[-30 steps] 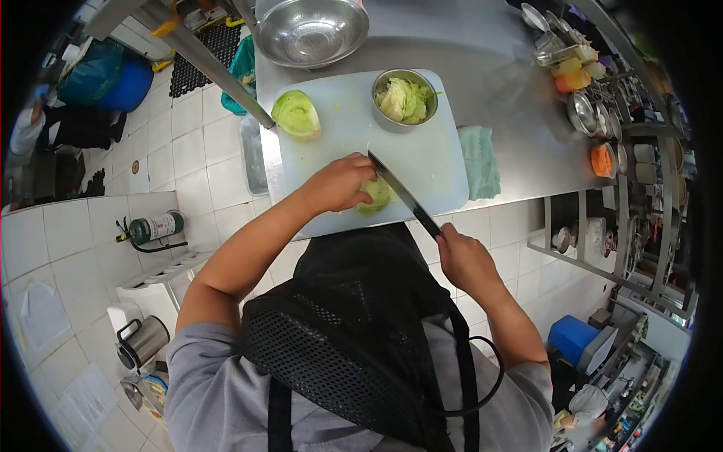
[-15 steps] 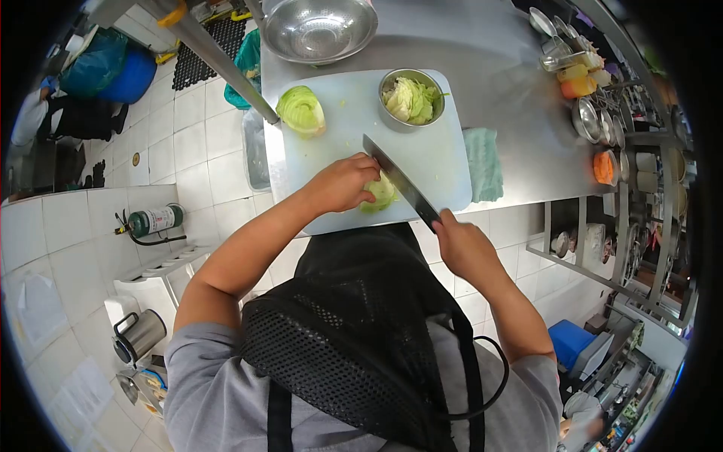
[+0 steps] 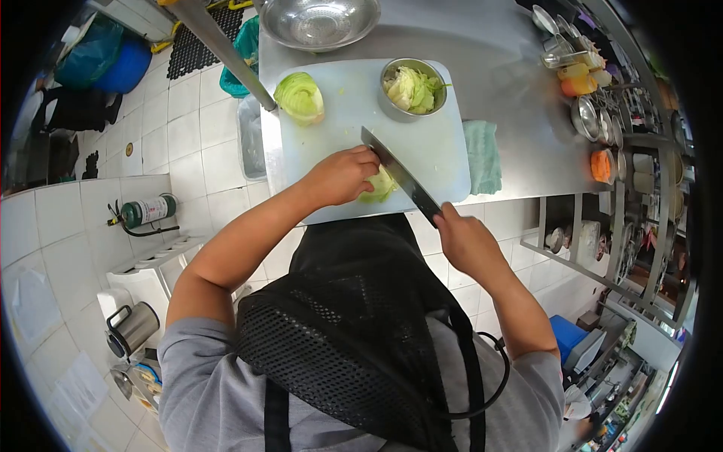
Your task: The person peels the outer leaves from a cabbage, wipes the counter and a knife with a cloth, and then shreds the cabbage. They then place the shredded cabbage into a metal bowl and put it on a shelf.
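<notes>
My right hand [image 3: 468, 239] is closed round the handle of a large kitchen knife [image 3: 401, 175]. Its long blade slants up and left over the cutting board [image 3: 331, 139], close beside my left fingertips. With curled fingers, my left hand [image 3: 345, 175] grips a pale green lettuce piece [image 3: 381, 188] against the board near its front edge. Part of that piece is hidden under the hand. A larger cut lettuce chunk [image 3: 300, 99] lies at the board's far left. Toward the far right of the board, a steel bowl [image 3: 410, 117] contains cut lettuce leaves [image 3: 414, 89].
A big perforated steel bowl [image 3: 320, 26] stands behind the board on the steel table [image 3: 512, 83]. To the board's right lies a folded green cloth [image 3: 482, 156]. A metal post [image 3: 226, 56] rises at the left table edge. Bowls and bottles [image 3: 578, 81] line the right side.
The view has shifted a little, so the board sits slightly higher in it. Against the board, both hands, the knife and the lettuce piece have hardly moved.
</notes>
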The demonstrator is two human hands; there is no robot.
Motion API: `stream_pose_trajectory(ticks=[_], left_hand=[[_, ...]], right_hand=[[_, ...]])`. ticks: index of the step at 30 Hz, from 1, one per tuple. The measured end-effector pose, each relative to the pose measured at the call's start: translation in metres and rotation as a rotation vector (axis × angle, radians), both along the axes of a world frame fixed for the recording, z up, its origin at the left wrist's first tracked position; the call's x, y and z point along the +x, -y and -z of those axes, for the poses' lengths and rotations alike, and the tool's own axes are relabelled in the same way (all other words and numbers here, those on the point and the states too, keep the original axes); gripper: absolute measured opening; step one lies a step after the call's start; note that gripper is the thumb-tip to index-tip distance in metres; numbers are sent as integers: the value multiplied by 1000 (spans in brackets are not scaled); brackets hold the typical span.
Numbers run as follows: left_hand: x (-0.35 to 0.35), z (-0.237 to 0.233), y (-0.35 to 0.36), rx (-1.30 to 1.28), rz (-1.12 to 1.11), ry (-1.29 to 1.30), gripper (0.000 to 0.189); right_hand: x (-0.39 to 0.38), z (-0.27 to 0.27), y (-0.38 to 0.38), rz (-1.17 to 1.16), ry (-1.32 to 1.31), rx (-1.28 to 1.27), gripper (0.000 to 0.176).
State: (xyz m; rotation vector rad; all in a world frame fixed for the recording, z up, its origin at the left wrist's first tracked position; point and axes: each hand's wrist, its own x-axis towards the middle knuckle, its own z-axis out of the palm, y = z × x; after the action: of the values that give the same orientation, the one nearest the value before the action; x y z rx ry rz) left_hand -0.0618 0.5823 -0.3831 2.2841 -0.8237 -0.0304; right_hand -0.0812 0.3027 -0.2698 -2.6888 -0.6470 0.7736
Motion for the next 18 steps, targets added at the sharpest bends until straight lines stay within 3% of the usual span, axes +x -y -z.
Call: stream_pose_trajectory(ticks=[2,5,10,13,18], left_hand=[[-3,7,0,-29,-23,19,29],[-5,9,0,-45,-38,-3,27],[-5,6,-1,-43,-40,43,26],[-8,10,2,-67,-60,79,23],[-9,16,1,-71,-70,63,19]], right_hand=[[-7,5,5,12,-1,19,22],[-7,71,-18,8,89,77,21],[20,39,-29,6,97,154,21],[4,4,-12,-25,45,30,21],[-1,61,-27,28,38,84,21]])
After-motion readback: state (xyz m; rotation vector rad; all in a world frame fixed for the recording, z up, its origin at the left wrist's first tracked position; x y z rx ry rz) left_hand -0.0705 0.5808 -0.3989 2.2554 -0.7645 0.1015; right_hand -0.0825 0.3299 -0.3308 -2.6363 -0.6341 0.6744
